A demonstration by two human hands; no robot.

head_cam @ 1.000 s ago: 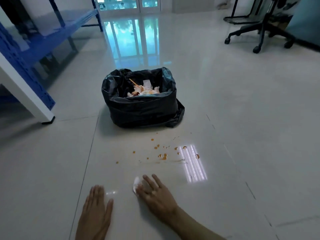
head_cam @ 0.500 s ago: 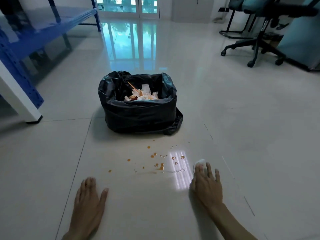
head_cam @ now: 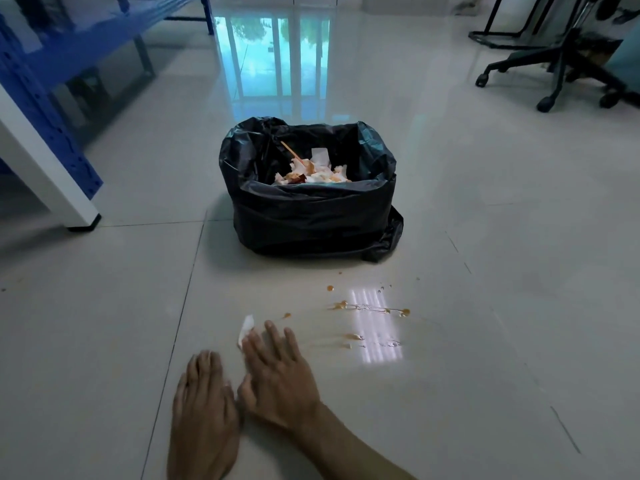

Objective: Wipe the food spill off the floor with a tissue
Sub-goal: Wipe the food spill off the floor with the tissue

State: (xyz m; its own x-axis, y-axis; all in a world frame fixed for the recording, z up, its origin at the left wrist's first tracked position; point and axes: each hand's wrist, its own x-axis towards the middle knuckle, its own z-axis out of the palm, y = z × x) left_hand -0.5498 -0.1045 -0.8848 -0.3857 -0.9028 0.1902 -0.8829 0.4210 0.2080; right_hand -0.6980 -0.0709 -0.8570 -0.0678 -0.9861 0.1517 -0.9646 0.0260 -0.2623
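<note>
Both hands lay palm-down, fingers extended: the left hand [head_cam: 204, 415] flat, the right hand [head_cam: 278, 379] just beside it.

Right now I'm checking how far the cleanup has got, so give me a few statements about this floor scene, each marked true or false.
1. The right hand presses a white tissue flat on the floor. True.
2. The floor is wiped clean. False: orange spill drops and smears remain to the right of the tissue.
3. The black bin bag is empty. False: stained tissues lie inside.
4. The left hand rests flat on the floor beside the right one. True.
5. The bin bag stands beyond the spill. True.
</note>
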